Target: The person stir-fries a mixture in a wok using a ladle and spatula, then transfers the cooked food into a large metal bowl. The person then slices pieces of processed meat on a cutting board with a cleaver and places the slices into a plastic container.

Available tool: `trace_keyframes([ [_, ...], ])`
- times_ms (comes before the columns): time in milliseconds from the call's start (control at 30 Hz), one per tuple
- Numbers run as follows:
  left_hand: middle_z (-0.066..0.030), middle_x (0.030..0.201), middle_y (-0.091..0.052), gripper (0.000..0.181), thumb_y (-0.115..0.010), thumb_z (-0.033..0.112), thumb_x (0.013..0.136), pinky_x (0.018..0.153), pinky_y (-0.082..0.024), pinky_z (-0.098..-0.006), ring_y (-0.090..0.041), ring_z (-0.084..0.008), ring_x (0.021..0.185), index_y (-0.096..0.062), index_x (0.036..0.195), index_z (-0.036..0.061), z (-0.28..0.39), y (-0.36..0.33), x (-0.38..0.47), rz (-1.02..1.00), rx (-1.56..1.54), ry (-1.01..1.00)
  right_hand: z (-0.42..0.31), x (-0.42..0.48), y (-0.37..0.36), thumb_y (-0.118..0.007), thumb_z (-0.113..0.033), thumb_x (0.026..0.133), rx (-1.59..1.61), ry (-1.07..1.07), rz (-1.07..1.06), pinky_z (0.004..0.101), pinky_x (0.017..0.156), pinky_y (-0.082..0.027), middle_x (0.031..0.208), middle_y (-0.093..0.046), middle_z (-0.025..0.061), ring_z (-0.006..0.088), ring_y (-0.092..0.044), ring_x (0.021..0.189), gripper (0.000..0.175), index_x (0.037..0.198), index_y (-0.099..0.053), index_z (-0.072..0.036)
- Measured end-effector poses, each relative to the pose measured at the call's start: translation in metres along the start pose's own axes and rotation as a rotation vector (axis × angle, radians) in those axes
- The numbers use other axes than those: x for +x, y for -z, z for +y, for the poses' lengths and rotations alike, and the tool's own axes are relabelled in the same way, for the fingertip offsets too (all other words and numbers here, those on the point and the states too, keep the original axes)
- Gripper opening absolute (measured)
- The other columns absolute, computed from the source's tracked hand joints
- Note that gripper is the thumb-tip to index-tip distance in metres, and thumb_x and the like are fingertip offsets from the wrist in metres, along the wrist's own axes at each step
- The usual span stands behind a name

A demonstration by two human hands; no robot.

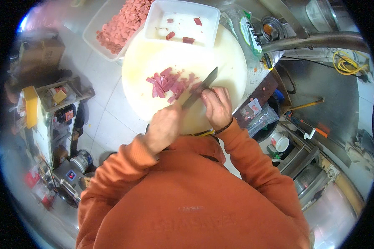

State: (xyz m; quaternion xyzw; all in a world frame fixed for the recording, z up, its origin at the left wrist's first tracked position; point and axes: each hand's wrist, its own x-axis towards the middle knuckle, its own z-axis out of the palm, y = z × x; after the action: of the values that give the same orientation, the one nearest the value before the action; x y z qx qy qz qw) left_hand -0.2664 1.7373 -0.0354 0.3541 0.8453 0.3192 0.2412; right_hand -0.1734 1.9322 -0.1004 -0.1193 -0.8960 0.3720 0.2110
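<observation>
A kitchen knife [201, 88] slants across a round, pale cutting board [137, 99], its tip pointing up and to the right. My left hand [163, 126] is closed around its handle, which the fingers cover. On the other side of the blade, my right hand [217, 105] rests with curled fingers close against the steel; whether meat lies under the fingertips is hidden. Strips and slices of reddish-pink meat [166, 82] lie in a loose pile left of the blade, and some small pieces touch it.
A translucent plastic tub [182, 45] with a few dark red pieces sits on the board's far edge. Behind it to the left, a larger tub [90, 34] holds many pink slices. A plastic bag [244, 31] and a metal bar [314, 42] are at the right.
</observation>
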Motion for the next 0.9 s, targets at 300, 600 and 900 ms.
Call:
trace_keyframes([
  [300,-0.0282,0.074,-0.065,0.022,-0.071,0.015,0.1,0.058,-0.05,-0.0508,-0.065,-0.0482,0.067,-0.061,0.092,-0.0029,-0.026,0.003,0.003,0.038,0.059,0.054,-0.008,-0.003,0.007,-0.072,0.0,0.085,0.015,-0.04,-0.034,0.0481,0.091,-0.051,0.111,-0.065,0.0164,0.0403,-0.061,0.103,0.026,0.111,-0.067,0.0],
  [600,-0.0208,0.078,-0.068,0.028,-0.071,0.021,0.1,0.061,-0.054,-0.0507,-0.066,-0.0464,0.07,-0.056,0.089,0.0,0.008,0.008,-0.009,0.029,0.255,0.081,-0.011,0.005,0.034,-0.07,0.003,0.084,-0.077,-0.004,-0.184,0.0419,0.092,-0.051,0.115,-0.063,0.0095,0.0345,-0.058,0.106,0.025,0.106,-0.073,-0.009],
  [900,-0.0208,0.077,-0.067,0.027,-0.069,0.022,0.103,0.055,-0.054,-0.0493,-0.067,-0.0424,0.063,-0.056,0.091,0.0011,0.024,0.008,-0.003,-0.129,0.319,0.126,-0.004,0.0,0.018,-0.065,0.0,0.091,-0.065,-0.056,-0.152,0.0437,0.089,-0.049,0.104,-0.061,0.0126,0.0355,-0.056,0.097,0.015,0.101,-0.075,-0.007],
])
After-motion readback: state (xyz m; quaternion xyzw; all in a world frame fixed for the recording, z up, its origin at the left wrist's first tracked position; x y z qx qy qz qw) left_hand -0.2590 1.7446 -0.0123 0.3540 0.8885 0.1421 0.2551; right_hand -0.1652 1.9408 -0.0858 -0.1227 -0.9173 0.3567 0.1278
